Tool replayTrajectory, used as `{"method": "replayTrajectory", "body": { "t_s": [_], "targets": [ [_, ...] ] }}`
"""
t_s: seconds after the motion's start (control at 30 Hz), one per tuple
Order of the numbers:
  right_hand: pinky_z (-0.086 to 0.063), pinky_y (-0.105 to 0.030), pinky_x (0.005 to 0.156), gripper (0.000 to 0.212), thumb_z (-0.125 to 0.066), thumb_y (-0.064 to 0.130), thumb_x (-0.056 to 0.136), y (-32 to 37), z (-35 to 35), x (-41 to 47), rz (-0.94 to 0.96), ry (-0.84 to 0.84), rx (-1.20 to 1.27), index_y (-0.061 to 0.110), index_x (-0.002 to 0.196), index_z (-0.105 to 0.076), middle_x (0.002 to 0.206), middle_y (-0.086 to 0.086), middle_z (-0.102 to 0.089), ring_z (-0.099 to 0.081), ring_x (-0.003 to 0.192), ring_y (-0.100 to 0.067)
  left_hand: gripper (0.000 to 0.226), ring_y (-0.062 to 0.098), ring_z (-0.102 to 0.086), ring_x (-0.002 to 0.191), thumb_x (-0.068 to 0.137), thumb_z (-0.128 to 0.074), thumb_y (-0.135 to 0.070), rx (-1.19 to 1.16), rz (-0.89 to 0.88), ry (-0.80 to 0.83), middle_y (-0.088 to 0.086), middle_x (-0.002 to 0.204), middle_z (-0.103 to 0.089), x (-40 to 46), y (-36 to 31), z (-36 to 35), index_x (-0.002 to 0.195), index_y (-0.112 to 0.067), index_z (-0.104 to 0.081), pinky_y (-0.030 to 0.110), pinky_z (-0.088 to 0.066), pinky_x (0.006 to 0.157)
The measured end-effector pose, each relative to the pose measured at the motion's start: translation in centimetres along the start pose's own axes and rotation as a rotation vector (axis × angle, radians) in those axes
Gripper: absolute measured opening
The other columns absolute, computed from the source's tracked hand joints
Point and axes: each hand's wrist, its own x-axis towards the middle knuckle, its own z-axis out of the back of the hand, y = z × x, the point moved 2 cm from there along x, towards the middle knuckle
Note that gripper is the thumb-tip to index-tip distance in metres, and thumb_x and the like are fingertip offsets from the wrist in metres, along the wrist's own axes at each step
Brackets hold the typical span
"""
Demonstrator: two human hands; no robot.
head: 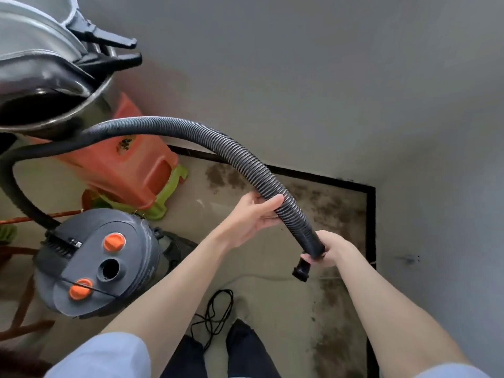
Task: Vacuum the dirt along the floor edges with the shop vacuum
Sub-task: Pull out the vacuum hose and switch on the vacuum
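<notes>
Head view: one look down at a dirty floor corner.
Hose [240, 162]: a black ribbed tube that arcs from the left edge down to the middle right. It looks light and bendy, so it may flop.
Left hand [249, 214]: fingers curl around the hose part way along.
Right hand [331, 251]: its grip is closed around the stiff end cuff [301, 270], likely the best place to hold and aim.
Shop vacuum [101, 263]: lower left of the frame, with a round open port on top. What is inside the tank cannot be seen.
Dirt [324, 203]: dark specks by the black floor edge [371, 227], middle right.
Metal pot [43, 85]: upper left, dark inside.
</notes>
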Motion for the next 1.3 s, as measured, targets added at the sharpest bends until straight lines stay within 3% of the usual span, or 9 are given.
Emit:
{"method": "replayTrajectory", "body": {
  "t_s": [0.07,0.2,0.33,0.4,0.57,0.73,0.9,1.1,1.3],
  "targets": [
    [-0.052,-0.026,0.046,0.009,-0.054,0.010,0.093,0.1,1.2,1.4,0.014,-0.017,0.185,0.002,0.091,-0.059,0.082,-0.009,-0.060,-0.058,0.067,-0.020,0.018,0.026,-0.065,0.101,0.092,-0.054,-0.012,-0.029,0.010,0.013,0.012,0.105,-0.067,0.3,0.4,-0.4,0.107,-0.002,-0.055,0.039,-0.053,0.092],
    [-0.055,-0.030,0.053,0.037,-0.067,0.005,0.077,0.6,3.1,4.0,0.054,-0.105,0.291,0.004,0.114,-0.066,0.093,-0.009,-0.068,-0.065,0.065,-0.023,0.037,0.028,-0.064,0.105,0.084,-0.060,-0.021,-0.092,0.045,-0.010,0.017,0.112,-0.066,0.9,0.8,-0.8,0.112,0.002,-0.055,0.037,-0.053,0.089],
    [-0.051,-0.027,0.041,0.034,-0.066,0.003,0.077,1.3,3.8,3.5,0.112,-0.173,0.392,0.007,0.111,-0.062,0.093,-0.010,-0.067,-0.065,0.051,-0.023,0.042,0.031,-0.061,0.112,0.086,-0.059,-0.021,-0.108,0.088,-0.038,0.020,0.121,-0.062,1.3,0.8,-1.0,0.118,0.005,-0.053,0.039,-0.051,0.095],
    [-0.054,-0.033,0.051,0.038,-0.067,0.001,0.078,2.0,3.7,2.4,0.165,-0.195,0.481,0.002,0.115,-0.058,0.100,-0.014,-0.065,-0.064,0.058,-0.026,0.037,0.029,-0.062,0.110,0.091,-0.056,-0.022,-0.063,0.124,-0.073,0.018,0.120,-0.064,1.3,0.7,-0.8,0.118,0.003,-0.055,0.038,-0.051,0.094],
    [-0.052,-0.042,0.081,0.038,-0.068,-0.004,0.080,2.6,3.4,1.4,0.304,-0.288,0.575,-0.005,0.116,-0.056,0.105,-0.014,-0.059,-0.059,0.086,-0.031,0.049,0.015,-0.071,0.083,0.093,-0.048,-0.049,0.704,0.360,-0.210,0.007,0.087,-0.075,1.0,-1.4,-0.4,0.093,-0.007,-0.072,0.031,-0.056,0.083],
    [-0.055,-0.042,0.078,0.053,-0.069,0.006,0.080,3.4,3.4,1.7,0.495,-0.360,0.553,0.006,0.130,-0.053,0.123,-0.021,-0.061,-0.064,0.095,-0.036,0.037,0.017,-0.067,0.079,0.093,-0.049,-0.037,1.404,-0.093,-0.409,-0.002,0.072,-0.071,2.0,-5.3,-2.3,0.075,-0.014,-0.070,0.031,-0.052,0.081],
    [-0.051,-0.048,0.095,0.064,-0.067,0.014,0.084,4.2,2.7,-1.9,0.686,-0.409,0.358,0.016,0.143,-0.041,0.136,-0.011,-0.053,-0.058,0.114,-0.031,0.036,0.019,-0.057,0.111,0.098,-0.044,-0.033,1.164,0.064,-0.128,0.003,0.118,-0.063,6.7,-4.5,-5.6,0.121,-0.011,-0.061,0.029,-0.043,0.095],
    [-0.031,-0.016,0.096,0.059,-0.065,0.013,0.088,4.3,2.7,-4.8,0.942,-0.481,0.197,0.010,0.142,-0.041,0.139,-0.007,-0.048,-0.045,0.126,-0.018,0.037,0.020,-0.053,0.095,0.097,-0.039,-0.046,0.748,0.324,-0.011,0.006,0.100,-0.054,12.7,-1.5,-8.6,0.092,-0.014,-0.057,0.036,-0.047,0.090],
    [-0.035,-0.012,0.094,0.059,-0.067,0.010,0.088,4.6,4.6,-5.8,1.046,-0.477,0.225,0.007,0.141,-0.041,0.135,-0.007,-0.049,-0.045,0.120,-0.010,0.036,0.019,-0.060,0.076,0.098,-0.045,-0.037,0.441,0.258,0.046,0.007,0.087,-0.062,15.8,-1.4,-13.0,0.109,-0.005,-0.057,0.026,-0.049,0.067]
  ]
}}
